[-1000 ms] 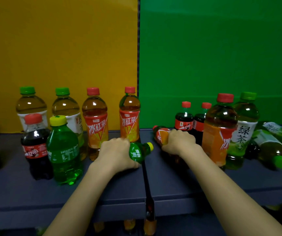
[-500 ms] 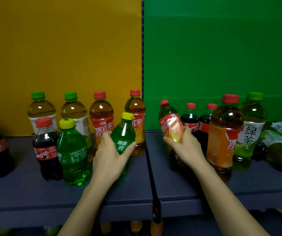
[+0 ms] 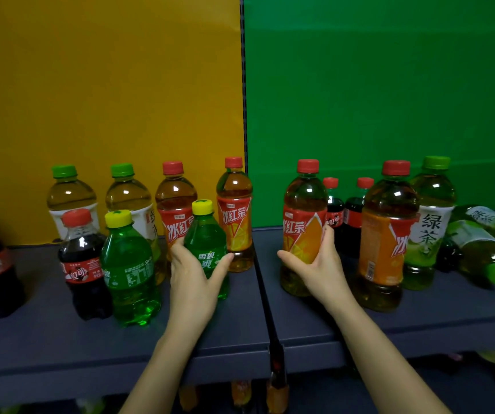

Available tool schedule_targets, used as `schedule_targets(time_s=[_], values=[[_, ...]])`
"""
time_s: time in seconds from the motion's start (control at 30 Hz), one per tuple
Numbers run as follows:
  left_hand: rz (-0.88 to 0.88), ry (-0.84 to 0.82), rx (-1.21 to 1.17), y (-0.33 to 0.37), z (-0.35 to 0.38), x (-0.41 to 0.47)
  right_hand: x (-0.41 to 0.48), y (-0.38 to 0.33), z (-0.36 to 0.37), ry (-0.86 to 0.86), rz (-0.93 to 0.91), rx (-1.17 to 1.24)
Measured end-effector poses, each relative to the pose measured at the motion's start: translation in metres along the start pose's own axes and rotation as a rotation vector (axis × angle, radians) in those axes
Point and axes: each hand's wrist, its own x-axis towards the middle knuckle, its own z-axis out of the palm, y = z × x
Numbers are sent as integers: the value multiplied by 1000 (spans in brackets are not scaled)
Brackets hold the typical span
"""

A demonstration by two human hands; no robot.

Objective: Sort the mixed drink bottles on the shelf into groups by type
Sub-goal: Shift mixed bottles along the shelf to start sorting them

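Head view of a dark shelf [image 3: 46, 339] backed by a yellow panel [image 3: 106, 100] at left and a green panel [image 3: 389, 85] at right. The left hand [image 3: 194, 270] grips a small Sprite bottle [image 3: 207, 243], upright, on the left section. The right hand [image 3: 317, 264] grips an iced red tea bottle [image 3: 303, 222], upright, on the right section, its base apparently resting on the shelf. A larger Sprite bottle [image 3: 129, 270] and a small cola bottle [image 3: 83, 264] stand touching, left of the left hand. Green tea bottles [image 3: 479, 252] lie at far right.

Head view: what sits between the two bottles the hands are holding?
In the head view: a standing red-capped iced tea bottle, further back, and the dark seam in the shelf; otherwise bare.
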Motion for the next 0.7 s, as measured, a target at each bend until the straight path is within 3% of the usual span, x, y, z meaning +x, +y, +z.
schedule_targets(time_s=[0.17,0.27,0.4,0.53,0.7], values=[[15,-12,176,7,-7,-9,-11,-6,-5,-12,47,-64],[60,66,262,15,-17,-22,-29,-9,-19,-83,62,-154],[364,248,310,24,-23,-45,-63,-12,-53,-58,-2,-317],[639,23,314,40,-14,-60,-101,-8,-108,58,6,-440],[750,-63,268,65,9,-71,-135,-5,-188,207,67,-593]])
